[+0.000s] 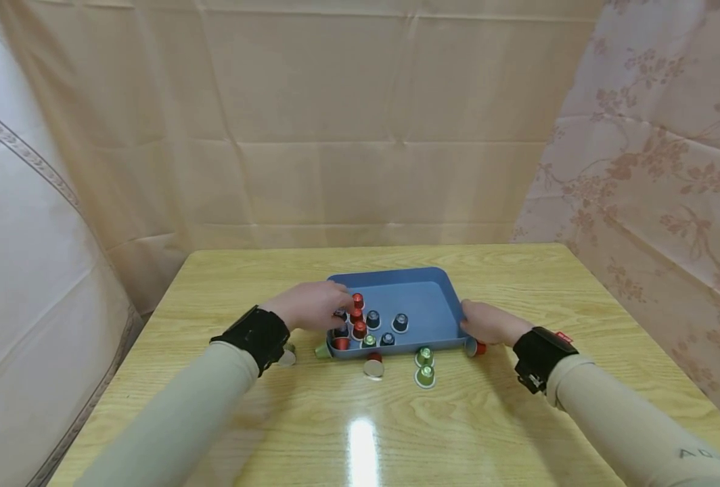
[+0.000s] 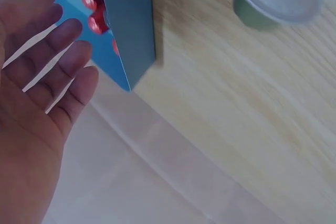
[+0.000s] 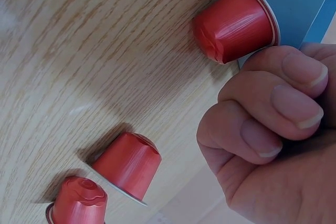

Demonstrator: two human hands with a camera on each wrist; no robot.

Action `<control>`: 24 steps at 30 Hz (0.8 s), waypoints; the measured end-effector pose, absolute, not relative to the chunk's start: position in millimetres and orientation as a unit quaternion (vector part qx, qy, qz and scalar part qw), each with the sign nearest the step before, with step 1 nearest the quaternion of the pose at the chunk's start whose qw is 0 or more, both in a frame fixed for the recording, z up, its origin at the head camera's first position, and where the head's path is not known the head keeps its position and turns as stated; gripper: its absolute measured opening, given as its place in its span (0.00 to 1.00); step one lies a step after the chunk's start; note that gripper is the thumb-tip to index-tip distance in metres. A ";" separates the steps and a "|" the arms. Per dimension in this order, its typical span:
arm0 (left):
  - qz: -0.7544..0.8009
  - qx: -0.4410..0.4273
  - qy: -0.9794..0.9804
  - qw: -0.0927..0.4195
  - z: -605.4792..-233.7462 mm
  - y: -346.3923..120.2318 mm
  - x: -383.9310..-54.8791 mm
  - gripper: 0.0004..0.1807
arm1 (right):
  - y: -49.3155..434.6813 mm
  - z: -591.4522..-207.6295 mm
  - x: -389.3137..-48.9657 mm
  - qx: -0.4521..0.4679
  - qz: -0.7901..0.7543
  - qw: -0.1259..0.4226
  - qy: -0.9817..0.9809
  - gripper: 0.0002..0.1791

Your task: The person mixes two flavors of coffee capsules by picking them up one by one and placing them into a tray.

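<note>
A blue tray [image 1: 423,301] holds several red and dark coffee capsules, with a green capsule [image 1: 369,341] near its front wall. My left hand [image 1: 316,306] reaches over the tray's left side, its fingertips close to the dark and red capsules. In the left wrist view its fingers [image 2: 71,66] are spread and gently bent, with nothing in the palm. At the tray's right side, my right hand [image 1: 488,322] grips the wall with curled fingers [image 3: 262,100]. A red capsule [image 3: 236,24] lies on its side against the tray, right by those fingers.
In front of the tray, two green capsules [image 1: 425,376] stand on the wooden table [image 1: 457,433], near a tipped capsule [image 1: 373,367]. Another capsule with a pale lid [image 1: 287,357] lies left. Two more red capsules [image 3: 128,166] appear in the right wrist view. Cloth hangs behind the table.
</note>
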State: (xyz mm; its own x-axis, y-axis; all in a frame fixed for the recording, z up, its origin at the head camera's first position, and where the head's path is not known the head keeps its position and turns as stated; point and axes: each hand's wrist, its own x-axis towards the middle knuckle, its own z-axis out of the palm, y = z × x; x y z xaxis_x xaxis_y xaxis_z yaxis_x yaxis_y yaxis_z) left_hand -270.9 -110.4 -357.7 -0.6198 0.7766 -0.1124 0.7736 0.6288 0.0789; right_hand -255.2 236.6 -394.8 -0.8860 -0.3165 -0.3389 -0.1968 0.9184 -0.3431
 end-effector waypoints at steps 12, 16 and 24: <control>0.005 0.364 0.926 0.102 -353.0 -144.5 -265.7 0.13 | 237.8 -396.0 -255.8 -0.142 -0.159 0.192 0.958 0.13; -0.007 0.328 0.935 0.137 -353.3 -151.2 -261.8 0.15 | 238.0 -395.9 -255.7 -0.144 -0.161 0.191 0.958 0.13; -0.011 0.269 0.943 0.196 -354.1 -160.4 -253.3 0.13 | 238.0 -396.4 -255.4 -0.143 -0.160 0.188 0.958 0.14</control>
